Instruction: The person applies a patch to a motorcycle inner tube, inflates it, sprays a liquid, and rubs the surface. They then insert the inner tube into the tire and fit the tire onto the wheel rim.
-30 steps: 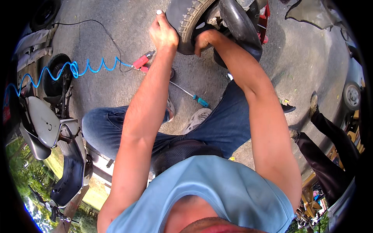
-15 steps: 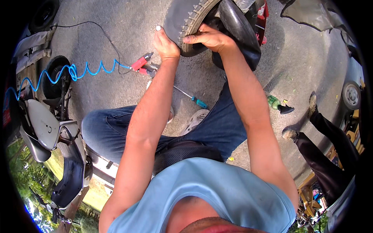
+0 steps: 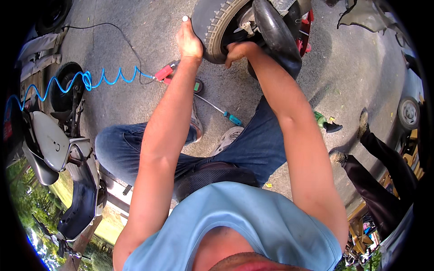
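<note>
A knobbly black tyre (image 3: 221,29) stands upright at the top, beside a glossy black curved mudguard (image 3: 273,31). My left hand (image 3: 189,41) lies along the tyre's left sidewall with its fingers stretched out; a fingertip has a white covering. On the other side my right hand (image 3: 239,50) grips the tyre's lower right side, its thumb pointing down and its fingertips partly hidden. Metal parts (image 3: 247,20) show inside the wheel. Below the hands, a screwdriver (image 3: 233,119) with a teal handle lies on the ground.
A red air tool (image 3: 164,72) on a coiled blue hose (image 3: 104,81) lies left of my forearm. A green spray bottle (image 3: 320,119) lies to the right. Another person's legs (image 3: 375,180) stand at right. Scooter body parts (image 3: 49,140) and a loose wheel (image 3: 65,88) fill the left.
My right hand has moved down off the tread to the tyre's right side. My left hand has shifted up slightly along the sidewall. The wheel's inner parts show more.
</note>
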`<action>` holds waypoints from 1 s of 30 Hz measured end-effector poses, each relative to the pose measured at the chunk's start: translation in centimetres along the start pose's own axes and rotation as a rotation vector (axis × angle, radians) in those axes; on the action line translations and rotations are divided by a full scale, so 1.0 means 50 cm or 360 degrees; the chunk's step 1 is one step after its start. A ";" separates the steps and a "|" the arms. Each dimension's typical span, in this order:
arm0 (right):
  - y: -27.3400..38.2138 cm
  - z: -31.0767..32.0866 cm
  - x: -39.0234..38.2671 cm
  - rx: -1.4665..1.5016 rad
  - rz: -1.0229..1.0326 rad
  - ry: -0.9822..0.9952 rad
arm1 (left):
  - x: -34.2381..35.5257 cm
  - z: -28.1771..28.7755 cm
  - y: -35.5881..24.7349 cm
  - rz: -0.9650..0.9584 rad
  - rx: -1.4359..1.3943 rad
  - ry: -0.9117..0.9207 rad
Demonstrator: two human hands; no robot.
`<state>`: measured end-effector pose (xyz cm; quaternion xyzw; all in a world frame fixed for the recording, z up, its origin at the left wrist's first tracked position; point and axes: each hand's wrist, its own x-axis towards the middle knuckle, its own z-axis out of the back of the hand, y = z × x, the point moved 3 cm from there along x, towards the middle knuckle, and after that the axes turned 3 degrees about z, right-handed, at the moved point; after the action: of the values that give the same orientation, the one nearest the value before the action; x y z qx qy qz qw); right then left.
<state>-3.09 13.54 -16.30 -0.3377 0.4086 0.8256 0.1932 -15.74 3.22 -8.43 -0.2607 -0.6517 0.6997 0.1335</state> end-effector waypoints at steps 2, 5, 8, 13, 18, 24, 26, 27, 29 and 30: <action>0.030 0.016 -0.004 0.0244 0.0226 0.0292 | -0.008 0.009 0.034 -0.0043 -0.0037 -0.0034; 0.052 0.030 -0.035 0.1038 0.0346 0.0419 | -0.014 0.018 0.074 -0.0055 -0.0187 -0.0073; 0.054 0.062 -0.061 0.1578 0.0765 0.0214 | -0.033 0.009 0.105 -0.0055 -0.0372 0.0039; 0.076 0.093 -0.129 0.1679 0.1002 -0.0215 | -0.068 0.015 0.114 -0.0149 -0.0101 0.0046; 0.084 0.023 -0.108 0.1338 0.0837 -0.0438 | -0.048 0.078 0.145 -0.0233 0.0342 0.0054; -0.047 -0.066 -0.005 -0.0054 0.0335 -0.0576 | -0.001 -0.009 -0.070 0.0009 -0.0055 0.0111; -0.070 -0.048 0.004 -0.0321 -0.0121 -0.0333 | 0.002 -0.023 -0.081 0.0125 0.0091 0.0126; -0.073 -0.042 0.012 -0.0239 -0.0174 -0.0141 | 0.009 -0.025 -0.066 0.0073 0.0255 0.0120; -0.015 0.006 0.019 -0.0070 -0.0245 0.0241 | 0.020 -0.016 -0.057 -0.0032 0.0245 0.0066; 0.020 0.014 0.012 -0.0043 -0.0167 0.0190 | 0.022 0.000 -0.052 -0.0043 0.0331 0.0011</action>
<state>-4.40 13.52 -15.87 -0.4098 0.3899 0.7982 0.2070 -17.04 4.09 -6.06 -0.2392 -0.5785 0.7607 0.1715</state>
